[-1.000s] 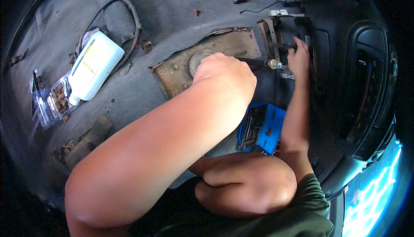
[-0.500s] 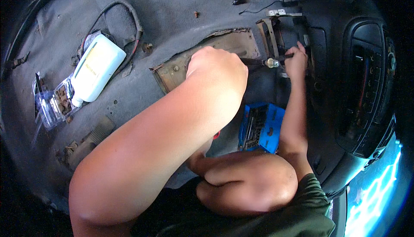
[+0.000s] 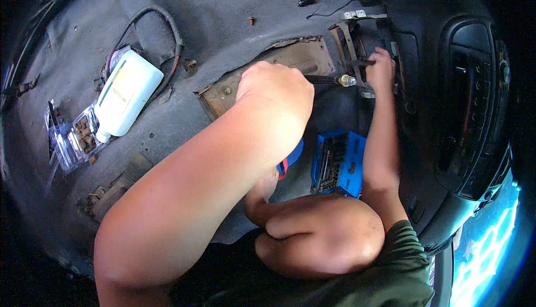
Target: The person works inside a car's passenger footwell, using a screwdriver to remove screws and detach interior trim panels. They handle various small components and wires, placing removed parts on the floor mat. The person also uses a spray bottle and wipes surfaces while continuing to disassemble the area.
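Observation:
My left hand [image 3: 273, 81] is in a fist over the rusty metal floor plate [image 3: 315, 56], its underside hidden. A black rod or hose [image 3: 321, 79] runs rightward from the fist to a silver-and-brass threaded fitting [image 3: 346, 80]. My right hand [image 3: 381, 67] is closed with bent fingers around a dark bar or strip [image 3: 365, 62], beside a metal bracket [image 3: 349, 36] with light-coloured tabs. What exactly lies under its fingers is partly hidden.
Vehicle carpet [image 3: 212, 17], dark dashboard [image 3: 469, 111], white bottle [image 3: 125, 95] on plastic packs [image 3: 72, 145], cable loop [image 3: 176, 33], blue socket case [image 3: 352, 164] below my hands. My bent knee [image 3: 324, 234] and sandalled foot [image 3: 265, 184] are at bottom centre.
My left fist has moved left and slightly up. My right fingers, earlier more extended, are now bent around the dark bar. More of the blue-and-red sandal shows.

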Motion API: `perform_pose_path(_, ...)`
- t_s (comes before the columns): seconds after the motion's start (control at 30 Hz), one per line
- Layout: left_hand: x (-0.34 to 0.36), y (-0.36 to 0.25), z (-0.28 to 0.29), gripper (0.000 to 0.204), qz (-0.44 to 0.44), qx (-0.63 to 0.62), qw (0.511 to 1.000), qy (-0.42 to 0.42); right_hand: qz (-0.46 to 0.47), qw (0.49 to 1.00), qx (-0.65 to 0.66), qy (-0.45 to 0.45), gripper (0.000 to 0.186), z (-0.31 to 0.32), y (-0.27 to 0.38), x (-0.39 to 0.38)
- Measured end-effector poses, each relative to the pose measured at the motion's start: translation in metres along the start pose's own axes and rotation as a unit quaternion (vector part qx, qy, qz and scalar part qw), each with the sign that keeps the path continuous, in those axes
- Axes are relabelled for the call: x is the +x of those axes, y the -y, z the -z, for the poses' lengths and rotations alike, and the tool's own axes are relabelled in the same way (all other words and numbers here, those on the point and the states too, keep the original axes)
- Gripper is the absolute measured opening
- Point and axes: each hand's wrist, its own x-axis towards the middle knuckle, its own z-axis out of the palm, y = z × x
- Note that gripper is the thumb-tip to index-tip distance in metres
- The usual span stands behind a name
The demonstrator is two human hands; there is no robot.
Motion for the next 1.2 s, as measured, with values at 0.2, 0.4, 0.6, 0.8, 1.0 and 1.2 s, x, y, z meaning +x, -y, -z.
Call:
perform_pose_path(0.2,-0.003,-0.001,0.006,0.035,0.031,-0.013,0.999,-0.002,-0.126,0.989,0.026,0.073,0.016,0.0,-0.01,0.007)
perform_pose_path(0.4,-0.004,0.01,0.02,0.036,0.029,-0.034,0.992,-0.121,-0.078,0.995,0.057,0.037,0.008,-0.007,-0.018,0.026)
perform_pose_path(0.6,-0.006,0.017,0.027,0.031,0.037,-0.069,0.982,-0.175,0.056,0.995,0.072,0.039,0.017,0.006,-0.013,0.01)
perform_pose_path(0.8,0.002,0.013,0.024,0.032,0.011,-0.104,0.975,-0.194,-0.175,0.98,0.098,0.006,0.036,-0.004,-0.006,0.025)
perform_pose_path(1.0,0.003,0.018,0.025,0.033,0.034,-0.088,0.977,-0.192,0.048,0.994,0.089,0.035,0.019,-0.001,-0.019,0.018)
perform_pose_path(1.2,0.005,0.019,0.022,0.035,0.027,-0.083,0.976,-0.198,-0.079,0.991,0.099,0.041,0.024,-0.003,-0.018,0.012)
